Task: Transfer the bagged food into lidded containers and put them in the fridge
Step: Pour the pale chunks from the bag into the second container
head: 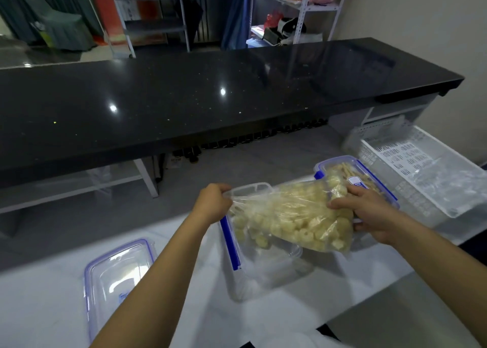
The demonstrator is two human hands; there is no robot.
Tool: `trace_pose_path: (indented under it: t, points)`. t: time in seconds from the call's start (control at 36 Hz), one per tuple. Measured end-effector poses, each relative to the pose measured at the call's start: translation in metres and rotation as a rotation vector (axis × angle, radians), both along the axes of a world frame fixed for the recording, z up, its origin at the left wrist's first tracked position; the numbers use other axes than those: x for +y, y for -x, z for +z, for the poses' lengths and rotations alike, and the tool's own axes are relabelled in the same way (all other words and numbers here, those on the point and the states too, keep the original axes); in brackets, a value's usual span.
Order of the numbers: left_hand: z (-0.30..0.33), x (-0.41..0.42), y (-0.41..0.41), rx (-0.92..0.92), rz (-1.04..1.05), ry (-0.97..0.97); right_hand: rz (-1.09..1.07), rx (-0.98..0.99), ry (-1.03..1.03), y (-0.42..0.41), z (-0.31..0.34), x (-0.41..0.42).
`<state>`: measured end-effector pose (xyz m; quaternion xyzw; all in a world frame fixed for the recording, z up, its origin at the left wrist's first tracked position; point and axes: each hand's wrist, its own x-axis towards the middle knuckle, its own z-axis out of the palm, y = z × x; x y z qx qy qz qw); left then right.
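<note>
I am in the middle of the pouring step. My left hand [212, 202] is closed around the mouth end of the bag [290, 216], bunching the plastic at about ten o'clock from the open box [263, 268]. My right hand [369, 214] grips the fat bottom end of the bag, fingers curled over the top and thumb underneath, at about two o'clock from the box. The bag hangs between my hands, lying nearly level across the box and tilted a little down toward my left, with its pale round pieces bunched in the middle and at my right. A few pieces seem to lie already in the box under the bag's mouth, though the plastic blurs that.

The box stands on the white table [184, 308], a blue clasp [231, 242] on its left side. Its lid [116, 274] lies flat at eight o'clock from it, well apart. A second box [353, 179], lidded and full of stick-shaped food, sits at one o'clock, just behind my right hand. A white crate [421, 168] stands at two o'clock beyond that.

Next, I judge, my right hand must lift higher so the pieces slide out toward the mouth, while my left keeps the opening over the box and loose enough to let them pass. Then comes the lid, and the fridge.
</note>
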<state>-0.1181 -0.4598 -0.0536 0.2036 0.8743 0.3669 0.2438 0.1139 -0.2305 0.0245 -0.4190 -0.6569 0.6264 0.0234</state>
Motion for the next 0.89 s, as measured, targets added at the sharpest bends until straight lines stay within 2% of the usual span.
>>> trace_pose_path:
  t: [0.22, 0.33, 0.44, 0.53, 0.89]
  points:
    - [-0.003, -0.032, -0.05, -0.007, -0.03, -0.024, 0.18, -0.024, 0.034, -0.031, 0.007, 0.009]
    - [-0.004, -0.049, -0.083, 0.035, 0.081, -0.2, 0.294, 0.005, 0.077, -0.042, 0.014, 0.013]
    - [-0.004, -0.065, -0.108, 0.133, 0.149, -0.398, 0.255, 0.025, -0.005, -0.044, 0.019, 0.011]
    - [-0.006, -0.071, -0.124, 0.215, 0.108, -0.434, 0.268, 0.059, -0.004, -0.045, 0.026, 0.012]
    - [-0.012, -0.071, -0.14, 0.209, 0.186, -0.512, 0.257, 0.039, -0.105, -0.039, 0.032, 0.01]
